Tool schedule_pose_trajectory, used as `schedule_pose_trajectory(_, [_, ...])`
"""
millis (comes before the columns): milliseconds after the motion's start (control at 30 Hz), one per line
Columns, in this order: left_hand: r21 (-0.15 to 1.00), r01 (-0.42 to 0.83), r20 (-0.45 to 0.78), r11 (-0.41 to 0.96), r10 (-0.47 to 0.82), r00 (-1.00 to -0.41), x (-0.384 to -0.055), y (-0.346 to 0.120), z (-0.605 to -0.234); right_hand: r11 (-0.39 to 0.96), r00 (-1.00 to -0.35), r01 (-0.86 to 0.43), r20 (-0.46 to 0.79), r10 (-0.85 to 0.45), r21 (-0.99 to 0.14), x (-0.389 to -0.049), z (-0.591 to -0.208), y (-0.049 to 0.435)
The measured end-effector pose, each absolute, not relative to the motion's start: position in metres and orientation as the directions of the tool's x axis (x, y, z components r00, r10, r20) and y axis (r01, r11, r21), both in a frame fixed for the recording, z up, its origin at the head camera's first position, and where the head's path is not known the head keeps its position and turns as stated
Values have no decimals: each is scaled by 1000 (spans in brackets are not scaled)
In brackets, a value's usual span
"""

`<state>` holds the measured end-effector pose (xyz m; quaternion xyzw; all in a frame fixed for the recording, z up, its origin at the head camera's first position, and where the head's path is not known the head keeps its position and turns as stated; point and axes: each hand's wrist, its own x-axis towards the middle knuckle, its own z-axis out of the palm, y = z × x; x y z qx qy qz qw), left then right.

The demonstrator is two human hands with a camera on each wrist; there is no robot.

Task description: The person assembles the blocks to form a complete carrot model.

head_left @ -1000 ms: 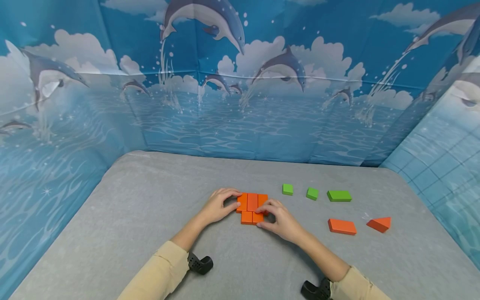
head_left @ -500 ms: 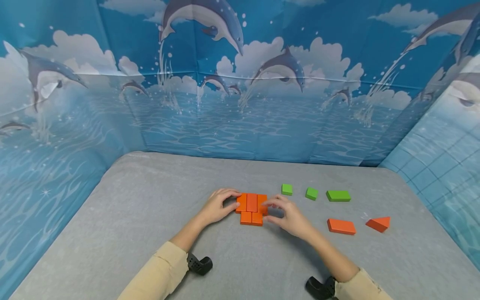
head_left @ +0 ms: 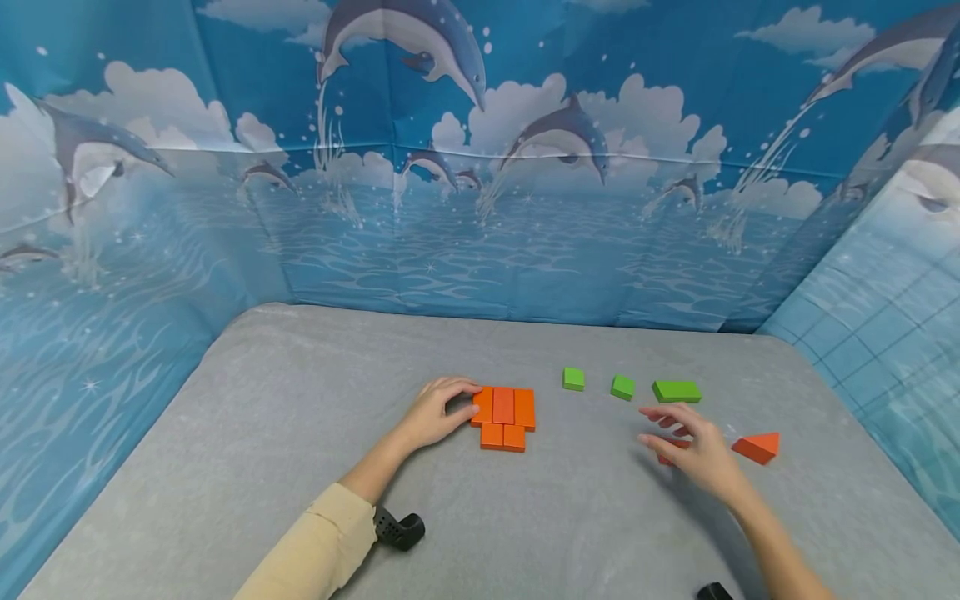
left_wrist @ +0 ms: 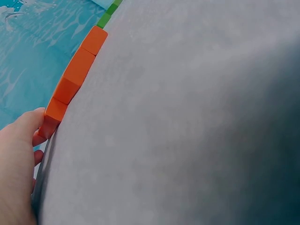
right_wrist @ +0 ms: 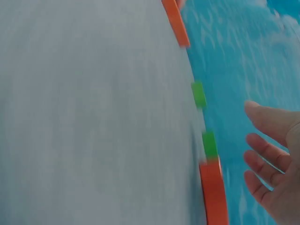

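Observation:
My left hand [head_left: 438, 412] rests at the left end of a flat group of orange blocks [head_left: 504, 406], its thumb and fingers curled around the edge of the leftmost orange block [head_left: 483, 408]. Three upright blocks form the far row, with two smaller ones touching below. In the left wrist view the thumb and a fingertip meet the end orange block [left_wrist: 55, 111]. Over at the right, my right hand [head_left: 697, 450] hovers above a loose orange rectangular block [head_left: 664, 460], partly hiding it. Its fingers are spread and nothing is between them in the right wrist view.
Two small green blocks [head_left: 573, 379] and a longer green block [head_left: 677, 392] lie along the back right. An orange triangular block [head_left: 757, 447] sits right of my right hand. Behind the grey table surface [head_left: 337, 358] hangs a blue dolphin-print curtain [head_left: 450, 233].
My right hand has let go of the orange group and moved right, over the loose orange block. My left hand has stayed put. The blocks look unmoved.

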<state>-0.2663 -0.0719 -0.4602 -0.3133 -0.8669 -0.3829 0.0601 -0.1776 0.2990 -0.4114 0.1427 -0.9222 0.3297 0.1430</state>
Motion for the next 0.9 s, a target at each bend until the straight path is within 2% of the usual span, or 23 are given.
schedule_pose_trajectory(167, [630,588,342,508,498,-797,-266,-72,-459,782,-956,-266,261,-137,-564,-167,-413,334])
schedule_pose_trajectory(400, [633,586,341,506,497,-798,-265,-72,-458,785,-964,-241,235,-124,-571,-162,-424,363])
schedule_pose_trajectory(900, [632,595,358,497,494,-792,-265,-72,-461,811,-974,-212,188,-128,-546,-163,-434,372])
